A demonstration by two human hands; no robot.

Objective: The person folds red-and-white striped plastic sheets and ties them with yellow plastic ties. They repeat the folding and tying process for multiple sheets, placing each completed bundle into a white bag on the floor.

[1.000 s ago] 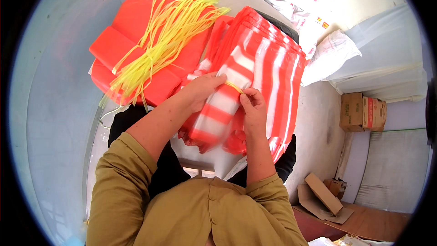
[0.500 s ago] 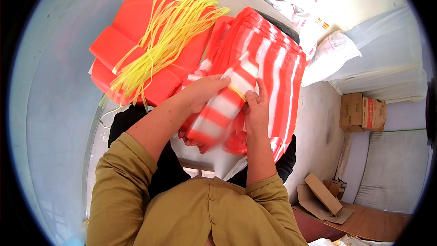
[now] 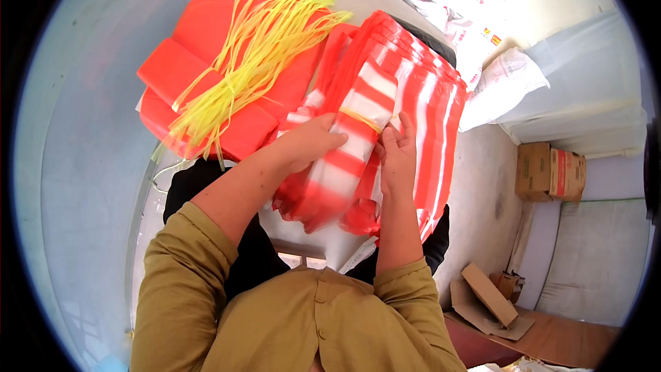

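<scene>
A folded bundle of red-and-white striped plastic bags point(image 3: 337, 160) lies slantwise in front of me. A thin yellow tie point(image 3: 360, 118) crosses its upper part. My left hand point(image 3: 311, 143) grips the bundle's left edge just below the tie, thumb on top and fingers underneath. At the opposite edge, beside the tie's right end, my right hand point(image 3: 397, 155) pinches the bundle, one finger raised; its fingertips partly hide what they touch. Beneath lies a thick stack of the same striped bags point(image 3: 434, 107).
Left of the stack, a heap of yellow tie strips point(image 3: 258, 62) rests on folded red plastic bags point(image 3: 172, 72). White printed sacks point(image 3: 506, 83) lie at the far right. Cardboard boxes point(image 3: 544, 169) and flattened cardboard point(image 3: 485, 303) are further right, low down.
The bundle has turned a little more upright. My left hand has slid down off the tie onto the bundle's edge, and my right hand has shifted slightly right.
</scene>
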